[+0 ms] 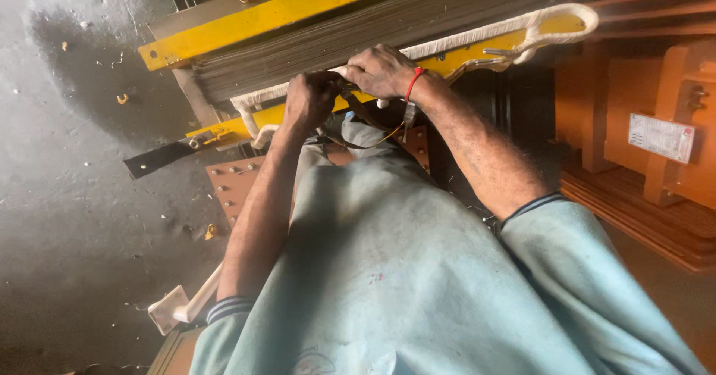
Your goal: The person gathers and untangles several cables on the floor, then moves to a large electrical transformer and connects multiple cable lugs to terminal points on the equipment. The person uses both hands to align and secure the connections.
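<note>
1. The left hand [309, 100] is closed in a fist around the white tape band [477, 35], just left of frame centre.
2. The right hand [380, 71] touches it, fingers curled on the same band; whether it grips firmly is hard to tell.
3. The band runs along the yellow clamp bar [261, 18] and grey stacked laminations [373, 35], looping at the upper right.
4. An orange frame [656, 106] stands at the right edge.

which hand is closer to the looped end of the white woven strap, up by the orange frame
Right. The right hand grips the white woven strap along its run, partway toward the looped end. The left hand sits beside it, farther from the loop.
</note>
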